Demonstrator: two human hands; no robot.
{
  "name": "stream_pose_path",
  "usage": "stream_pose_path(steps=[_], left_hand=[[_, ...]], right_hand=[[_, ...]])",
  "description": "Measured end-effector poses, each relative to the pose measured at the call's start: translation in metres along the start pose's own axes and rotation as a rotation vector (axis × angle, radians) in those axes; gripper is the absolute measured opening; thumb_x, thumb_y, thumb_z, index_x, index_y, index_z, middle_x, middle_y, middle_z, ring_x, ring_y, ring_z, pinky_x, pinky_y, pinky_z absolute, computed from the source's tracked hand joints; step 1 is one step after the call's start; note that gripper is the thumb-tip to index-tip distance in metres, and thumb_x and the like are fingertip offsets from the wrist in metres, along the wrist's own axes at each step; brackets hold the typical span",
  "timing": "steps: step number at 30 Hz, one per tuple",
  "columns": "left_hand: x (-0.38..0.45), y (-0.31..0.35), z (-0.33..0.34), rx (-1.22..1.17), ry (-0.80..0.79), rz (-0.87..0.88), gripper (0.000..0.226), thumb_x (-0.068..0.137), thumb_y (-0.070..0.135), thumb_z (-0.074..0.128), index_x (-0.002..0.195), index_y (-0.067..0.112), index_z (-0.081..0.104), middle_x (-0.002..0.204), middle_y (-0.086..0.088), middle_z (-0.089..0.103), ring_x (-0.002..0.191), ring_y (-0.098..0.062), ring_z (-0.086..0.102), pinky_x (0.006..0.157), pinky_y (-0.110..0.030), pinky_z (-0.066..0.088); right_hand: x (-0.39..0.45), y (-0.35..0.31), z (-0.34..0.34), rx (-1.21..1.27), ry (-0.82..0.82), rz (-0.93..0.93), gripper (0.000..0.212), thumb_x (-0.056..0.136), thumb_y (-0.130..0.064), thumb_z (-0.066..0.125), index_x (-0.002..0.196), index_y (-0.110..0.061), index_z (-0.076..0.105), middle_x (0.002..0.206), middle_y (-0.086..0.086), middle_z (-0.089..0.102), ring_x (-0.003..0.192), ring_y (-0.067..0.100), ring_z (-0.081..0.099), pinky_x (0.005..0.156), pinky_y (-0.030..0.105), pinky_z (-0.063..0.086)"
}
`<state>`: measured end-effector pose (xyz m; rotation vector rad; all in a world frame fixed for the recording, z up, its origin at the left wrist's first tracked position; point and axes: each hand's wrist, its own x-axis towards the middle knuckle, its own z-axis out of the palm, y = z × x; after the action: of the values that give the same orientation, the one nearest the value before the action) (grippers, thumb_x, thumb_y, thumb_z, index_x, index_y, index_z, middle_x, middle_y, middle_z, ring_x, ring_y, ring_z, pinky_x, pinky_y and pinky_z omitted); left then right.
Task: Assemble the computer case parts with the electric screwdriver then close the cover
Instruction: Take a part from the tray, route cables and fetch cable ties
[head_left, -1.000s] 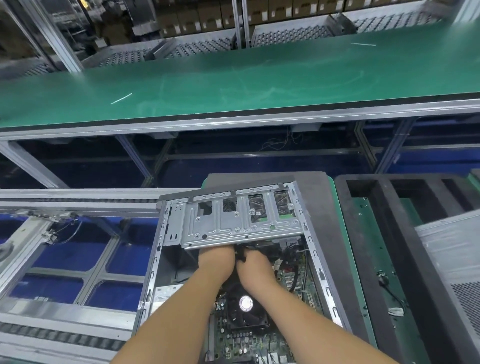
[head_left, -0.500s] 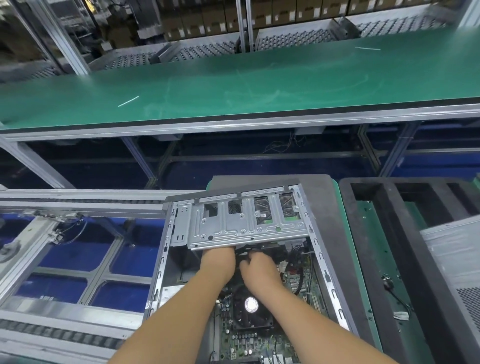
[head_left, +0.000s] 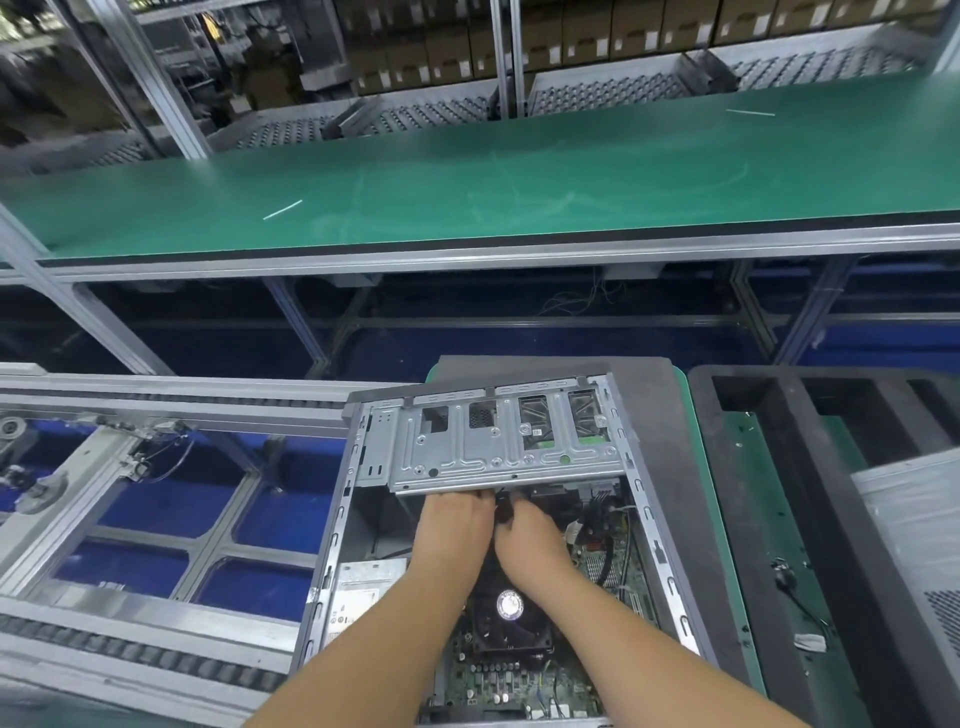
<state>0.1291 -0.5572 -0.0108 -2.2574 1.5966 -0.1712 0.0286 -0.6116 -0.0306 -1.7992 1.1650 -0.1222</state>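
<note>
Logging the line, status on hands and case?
Both hands, left hand and right hand, at a black connector under the drive cage. Computer case open, cover off. Fingers hidden.

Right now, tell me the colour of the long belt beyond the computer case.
Green, with a few pale streaks on it; the belt shows plainly in the head view.

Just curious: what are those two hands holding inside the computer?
Both the left hand and right hand pinch a small black connector, fingertips hidden under the drive cage.
</note>
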Motion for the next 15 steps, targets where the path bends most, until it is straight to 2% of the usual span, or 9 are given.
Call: stream_pose_path(steps=[2, 3, 5, 7, 9, 10, 12, 13, 15], left_hand=[[-0.004, -0.001, -0.001, -0.012, 0.005, 0.024, 0.039, 0.096, 0.014, 0.056, 0.134, 0.013, 0.048, 0.118, -0.008, 0.067, 0.107, -0.03, 0.066, 0.088, -0.039, 0.049], [-0.005, -0.001, -0.003, -0.036, -0.003, 0.038, 0.04, 0.096, 0.015, 0.056, 0.135, 0.014, 0.046, 0.119, -0.008, 0.067, 0.107, -0.03, 0.067, 0.086, -0.04, 0.049], [-0.005, -0.003, -0.009, -0.148, -0.049, 0.043, 0.04, 0.096, 0.012, 0.057, 0.134, 0.017, 0.047, 0.121, -0.008, 0.066, 0.109, -0.031, 0.067, 0.084, -0.042, 0.052], [-0.003, -0.006, -0.016, -0.346, -0.117, -0.023, 0.037, 0.093, 0.005, 0.056, 0.127, 0.019, 0.053, 0.118, -0.008, 0.067, 0.106, -0.033, 0.068, 0.085, -0.044, 0.054], [-0.003, -0.007, -0.02, -0.548, -0.168, -0.071, 0.025, 0.095, 0.002, 0.05, 0.113, 0.017, 0.059, 0.109, -0.01, 0.068, 0.097, -0.033, 0.069, 0.083, -0.043, 0.057], [-0.003, -0.007, -0.021, -0.625, -0.161, -0.076, 0.018, 0.097, 0.004, 0.048, 0.102, 0.017, 0.059, 0.103, -0.01, 0.068, 0.092, -0.031, 0.068, 0.079, -0.04, 0.057], [-0.005, -0.007, -0.02, -0.761, -0.148, -0.095, 0.018, 0.097, 0.01, 0.047, 0.084, 0.018, 0.055, 0.091, -0.007, 0.067, 0.082, -0.027, 0.064, 0.067, -0.03, 0.049], [-0.007, -0.008, -0.02, -0.822, -0.148, -0.108, 0.018, 0.096, 0.012, 0.047, 0.081, 0.018, 0.056, 0.087, -0.005, 0.066, 0.08, -0.026, 0.062, 0.065, -0.027, 0.045], [-0.008, -0.012, -0.021, -0.883, -0.167, -0.116, 0.022, 0.095, 0.012, 0.046, 0.092, 0.014, 0.067, 0.093, -0.006, 0.069, 0.083, -0.024, 0.062, 0.07, -0.027, 0.046]], right_hand=[[0.001, 0.001, 0.0, 0.053, -0.014, -0.016, 0.052, 0.099, -0.015, 0.048, 0.15, -0.021, 0.048, 0.107, 0.002, 0.069, 0.09, 0.02, 0.064, 0.062, 0.029, 0.042], [0.002, 0.0, 0.0, 0.073, -0.018, -0.022, 0.044, 0.099, -0.014, 0.048, 0.141, -0.023, 0.054, 0.099, -0.002, 0.067, 0.085, 0.017, 0.062, 0.062, 0.028, 0.043], [0.004, 0.001, -0.001, 0.107, -0.015, -0.027, 0.018, 0.099, -0.013, 0.049, 0.107, -0.024, 0.061, 0.087, -0.008, 0.062, 0.077, 0.011, 0.059, 0.063, 0.028, 0.045], [0.004, 0.001, -0.003, 0.176, -0.015, -0.022, 0.012, 0.097, -0.015, 0.054, 0.091, -0.025, 0.058, 0.078, -0.004, 0.063, 0.068, 0.012, 0.057, 0.061, 0.028, 0.044], [0.003, 0.0, -0.007, 0.239, -0.016, 0.004, 0.005, 0.096, -0.018, 0.059, 0.095, -0.022, 0.062, 0.073, -0.001, 0.065, 0.064, 0.015, 0.058, 0.058, 0.027, 0.041], [0.002, -0.001, -0.008, 0.261, -0.016, 0.02, 0.005, 0.096, -0.018, 0.059, 0.098, -0.019, 0.064, 0.072, 0.0, 0.064, 0.064, 0.016, 0.057, 0.057, 0.027, 0.04], [0.003, 0.001, -0.011, 0.302, -0.03, 0.044, 0.014, 0.096, -0.014, 0.054, 0.102, -0.014, 0.067, 0.073, 0.002, 0.063, 0.068, 0.019, 0.057, 0.058, 0.028, 0.039], [0.003, 0.002, -0.012, 0.316, -0.037, 0.053, 0.016, 0.098, -0.011, 0.051, 0.102, -0.014, 0.066, 0.077, 0.003, 0.064, 0.073, 0.021, 0.058, 0.059, 0.027, 0.04], [0.005, 0.006, -0.012, 0.363, -0.053, 0.078, 0.019, 0.101, -0.007, 0.048, 0.102, -0.014, 0.066, 0.089, 0.006, 0.07, 0.083, 0.025, 0.065, 0.062, 0.027, 0.047]])
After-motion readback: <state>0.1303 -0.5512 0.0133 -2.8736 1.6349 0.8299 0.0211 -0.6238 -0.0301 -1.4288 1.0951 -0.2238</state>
